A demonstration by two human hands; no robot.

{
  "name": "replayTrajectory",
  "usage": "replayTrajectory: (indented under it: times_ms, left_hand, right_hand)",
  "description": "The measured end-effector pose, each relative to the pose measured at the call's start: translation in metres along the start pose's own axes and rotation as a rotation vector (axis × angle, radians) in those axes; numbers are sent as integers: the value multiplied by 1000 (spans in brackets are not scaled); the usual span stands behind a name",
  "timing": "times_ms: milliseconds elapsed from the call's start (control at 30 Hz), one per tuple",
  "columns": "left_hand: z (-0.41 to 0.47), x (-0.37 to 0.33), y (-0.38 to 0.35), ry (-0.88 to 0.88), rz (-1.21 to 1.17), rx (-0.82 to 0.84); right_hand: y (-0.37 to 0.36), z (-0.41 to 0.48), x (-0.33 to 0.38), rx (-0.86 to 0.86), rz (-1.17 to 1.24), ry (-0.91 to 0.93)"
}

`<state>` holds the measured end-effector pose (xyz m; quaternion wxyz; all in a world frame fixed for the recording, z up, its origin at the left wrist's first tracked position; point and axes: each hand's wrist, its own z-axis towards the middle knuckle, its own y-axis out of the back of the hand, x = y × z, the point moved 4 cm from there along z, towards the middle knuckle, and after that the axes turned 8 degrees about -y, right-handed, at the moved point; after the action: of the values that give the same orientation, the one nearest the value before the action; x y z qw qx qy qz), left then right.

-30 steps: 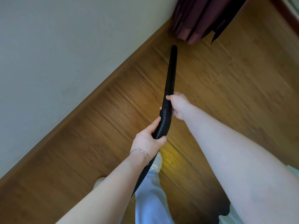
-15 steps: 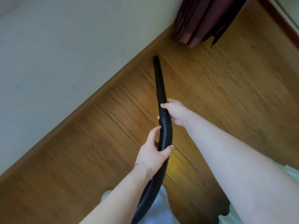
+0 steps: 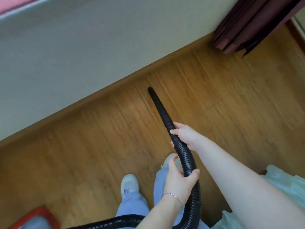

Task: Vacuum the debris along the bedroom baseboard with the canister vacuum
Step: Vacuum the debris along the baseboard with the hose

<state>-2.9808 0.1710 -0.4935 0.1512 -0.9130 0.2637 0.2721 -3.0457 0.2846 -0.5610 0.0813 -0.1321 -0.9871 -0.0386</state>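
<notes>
Sweeping along the baseboard (image 3: 102, 90) appears to be in hand: the smooth tapered nozzle (image 3: 158, 106) is aimed near it over the wood-grain floor (image 3: 82, 146). The ribbed hose (image 3: 188, 161) is clasped by the right hand (image 3: 184, 134) at the cuff and wrapped by the left hand (image 3: 179, 180) lower down. The tip should next be brought closer to the baseboard; no debris can be made out

The whole frame is smeared by motion, so no debris can be made out on the floor (image 3: 99, 146) ahead of the fingers. The hose (image 3: 189, 162) runs below the left hand (image 3: 178, 180) and is cut by the bottom edge. A red and grey body (image 3: 33, 219), probably the canister, is blurred and cropped at the lower left corner. The right hand (image 3: 186, 136) hides its own palm behind the hose. The curtain (image 3: 250, 25) is cut off at the top.
</notes>
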Motion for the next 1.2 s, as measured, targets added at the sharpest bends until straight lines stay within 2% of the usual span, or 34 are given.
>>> replayTrajectory:
  times_ms: [100,233,500,600,767,933,1100,1200]
  left_hand:
    - [-29,27,0,55,-111,-56]
    - [-60,45,1,64,-324,-130]
    - [-122,43,23,-114,-528,-412]
    - [-143,36,45,-174,-609,-466]
    - [-170,32,99,-290,-682,-572]
    - [-198,44,165,-338,-739,-723]
    - [-238,84,244,-345,-811,-868]
    - [-275,121,300,-439,-945,-968]
  right_hand:
    - [-35,-24,-15,22,-169,34]
    - [-73,-60,-25,84,-404,177]
    - [-147,-151,-14,134,-802,477]
    - [-185,-186,-6,188,-896,576]
    - [-266,-227,0,277,-1088,743]
    - [-369,-260,-26,376,-1423,981]
    - [-469,-278,-72,497,-1678,1154]
    - [-522,-275,-99,556,-1813,1172]
